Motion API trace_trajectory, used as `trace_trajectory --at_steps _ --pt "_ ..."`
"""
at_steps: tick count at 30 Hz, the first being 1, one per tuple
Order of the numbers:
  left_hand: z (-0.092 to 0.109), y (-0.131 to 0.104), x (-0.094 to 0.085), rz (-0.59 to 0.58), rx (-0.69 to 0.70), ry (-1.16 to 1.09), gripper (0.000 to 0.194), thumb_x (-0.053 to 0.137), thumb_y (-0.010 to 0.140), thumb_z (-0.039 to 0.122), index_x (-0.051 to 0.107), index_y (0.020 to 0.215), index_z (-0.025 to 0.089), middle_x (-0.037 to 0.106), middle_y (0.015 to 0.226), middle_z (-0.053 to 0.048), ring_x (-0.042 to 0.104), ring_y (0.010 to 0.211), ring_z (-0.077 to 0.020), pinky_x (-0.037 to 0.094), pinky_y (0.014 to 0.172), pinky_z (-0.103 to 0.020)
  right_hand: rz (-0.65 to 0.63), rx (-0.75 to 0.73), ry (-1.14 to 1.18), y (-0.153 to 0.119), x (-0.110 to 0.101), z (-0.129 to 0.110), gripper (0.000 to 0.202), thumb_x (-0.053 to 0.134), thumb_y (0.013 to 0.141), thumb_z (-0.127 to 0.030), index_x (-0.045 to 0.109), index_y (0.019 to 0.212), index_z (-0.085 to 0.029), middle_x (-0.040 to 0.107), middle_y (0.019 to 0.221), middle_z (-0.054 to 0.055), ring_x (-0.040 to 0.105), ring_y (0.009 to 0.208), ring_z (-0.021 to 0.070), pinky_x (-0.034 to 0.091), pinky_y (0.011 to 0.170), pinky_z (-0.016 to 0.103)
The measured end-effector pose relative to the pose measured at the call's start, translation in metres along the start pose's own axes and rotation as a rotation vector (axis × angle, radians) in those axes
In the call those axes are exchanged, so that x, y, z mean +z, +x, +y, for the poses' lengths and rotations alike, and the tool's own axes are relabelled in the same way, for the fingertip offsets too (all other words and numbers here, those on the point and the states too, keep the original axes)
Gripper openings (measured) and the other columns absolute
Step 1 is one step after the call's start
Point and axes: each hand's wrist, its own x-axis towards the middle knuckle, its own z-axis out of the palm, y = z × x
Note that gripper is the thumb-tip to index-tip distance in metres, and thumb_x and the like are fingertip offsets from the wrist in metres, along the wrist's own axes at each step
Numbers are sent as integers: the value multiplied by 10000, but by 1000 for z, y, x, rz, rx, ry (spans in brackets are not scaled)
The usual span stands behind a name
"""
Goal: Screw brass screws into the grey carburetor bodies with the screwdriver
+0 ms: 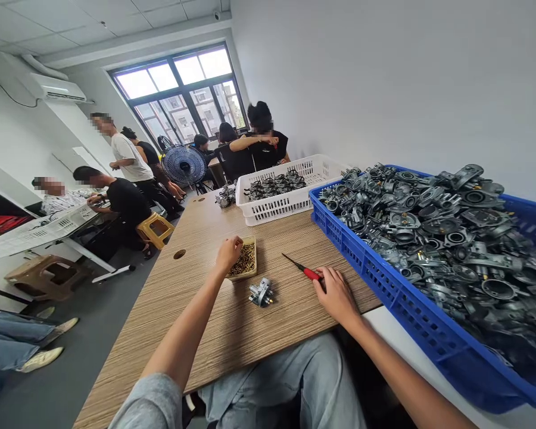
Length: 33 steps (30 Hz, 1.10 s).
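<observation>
At the far left, people sit and stand around a white table [49, 229]; a yellow stool [155, 228] and a round fan [184, 165] come next; on the wood-grain table [161, 316], the person's left hand [228, 255] is at a small tray [256, 256] of brass pieces [245, 263], fingers bent, though whether they pinch one cannot be told; just nearer the person lies a metal part [261, 293]; beyond stands a white basket [272, 210] of similar parts; rightward, a red-handled screwdriver [310, 273] lies with its handle end at the right hand [338, 295], which rests palm down, its grip unclear; a heaped blue crate [386, 279] fills the right.
</observation>
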Motion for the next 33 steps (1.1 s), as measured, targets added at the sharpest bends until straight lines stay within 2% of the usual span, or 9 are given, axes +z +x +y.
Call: trace_trajectory --at_steps 9,22,28,33 --pt "6 4 7 -56 63 -12 165 556 1012 213 718 1047 211 796 1058 -98 701 1016 -261 521 938 -378 15 -5 -5 0 2 1 236 523 1019 -270 643 1206 -192 720 1134 123 631 1079 302 486 989 432" --pt "17 0 4 -111 147 24 188 569 973 177 742 1022 230 800 1071 -92 687 1108 -282 505 1006 -378 4 -5 -20 0 2 2 238 531 1020 -261 646 1218 -194 725 1158 126 642 1100 295 483 990 417" --pt "17 2 3 -72 77 5 188 575 974 181 733 1065 229 804 1122 -92 684 1154 -285 512 1004 -377 -8 2 -19 1 0 0 221 527 1026 -258 641 1206 -198 722 1156 121 639 1094 291 478 994 412" --pt "15 7 9 -28 -6 -24 199 580 977 168 709 1116 232 803 1173 -87 712 1111 -249 534 959 -357 -8 9 -16 0 0 0 224 534 1025 -250 629 1219 -193 719 1157 119 635 1098 291 477 999 407"
